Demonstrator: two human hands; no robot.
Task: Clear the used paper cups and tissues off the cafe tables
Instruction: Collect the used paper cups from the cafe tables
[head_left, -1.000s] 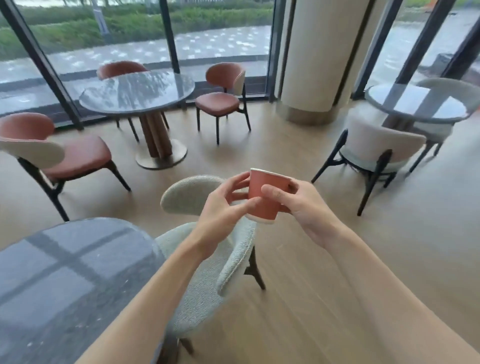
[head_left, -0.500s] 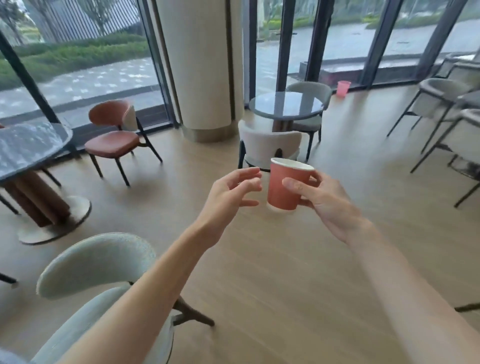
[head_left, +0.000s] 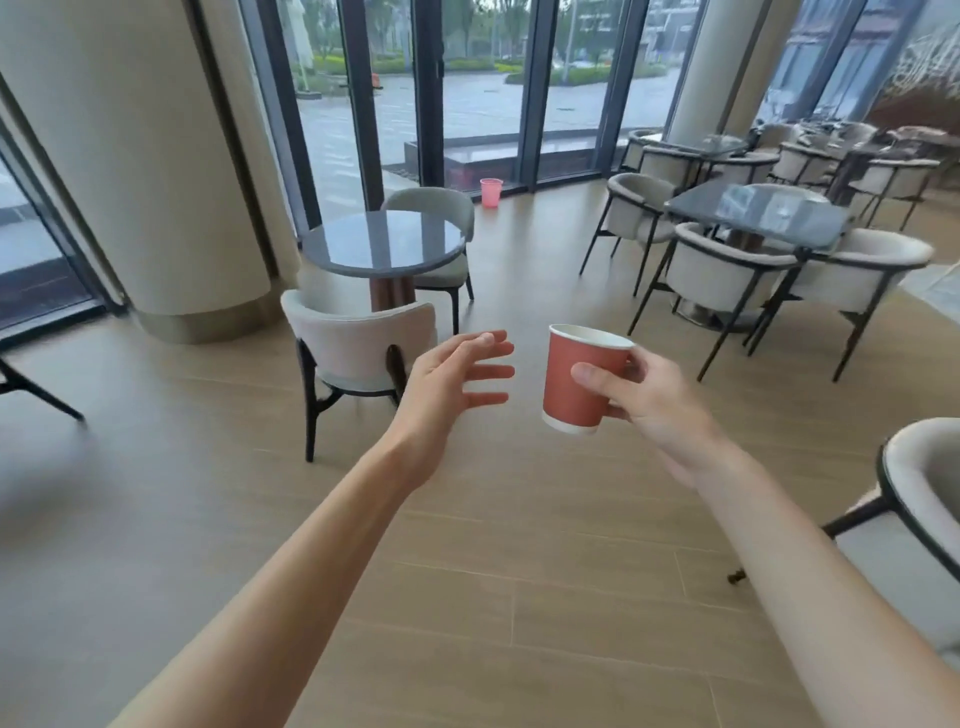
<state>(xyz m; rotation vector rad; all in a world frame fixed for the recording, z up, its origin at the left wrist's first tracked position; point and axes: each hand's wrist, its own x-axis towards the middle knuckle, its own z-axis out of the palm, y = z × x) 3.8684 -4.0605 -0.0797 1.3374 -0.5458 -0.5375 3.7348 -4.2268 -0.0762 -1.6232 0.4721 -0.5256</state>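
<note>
The red paper cup (head_left: 576, 382), smooth-walled with a white rim and base, is held upright in the air over the pale wood-plank floor (head_left: 467, 597), gripped by the right hand (head_left: 649, 400) with thumb across its front and fingers curled behind. Just beside it, not touching, the left hand (head_left: 447, 379) hovers with fingers straight and spread, holding nothing. Beyond the left hand stands a round grey glossy table (head_left: 384, 244) with cream upholstered chairs (head_left: 358, 338), a thick pillar (head_left: 140, 156) and glass walls; a pink cup (head_left: 491, 192) sits on the floor far ahead.
</note>
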